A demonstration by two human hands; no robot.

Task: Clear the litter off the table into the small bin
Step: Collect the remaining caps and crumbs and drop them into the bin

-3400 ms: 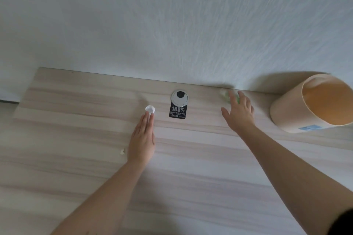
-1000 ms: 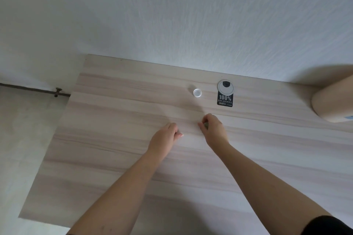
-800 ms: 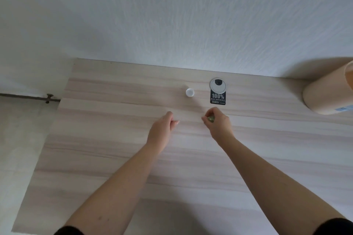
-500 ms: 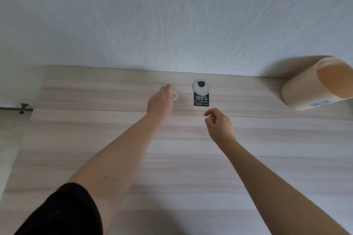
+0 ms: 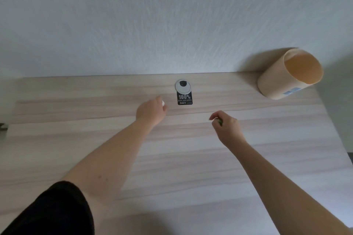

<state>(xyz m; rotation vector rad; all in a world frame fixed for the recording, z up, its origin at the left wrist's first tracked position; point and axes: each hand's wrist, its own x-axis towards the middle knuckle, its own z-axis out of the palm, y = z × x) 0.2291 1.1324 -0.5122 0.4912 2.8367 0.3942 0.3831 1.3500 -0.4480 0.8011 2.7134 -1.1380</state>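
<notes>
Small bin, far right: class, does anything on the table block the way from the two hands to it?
Nothing visible does. Bare table lies between the right hand, the left hand and the small bin.

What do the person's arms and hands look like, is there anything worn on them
Both hands are bare: no gloves, rings, watch or bands show on the left hand or the right hand. Both forearms are uncovered. A black short sleeve covers the left upper arm, at the lower left edge of the view. The right arm shows no sleeve in this view.
</notes>
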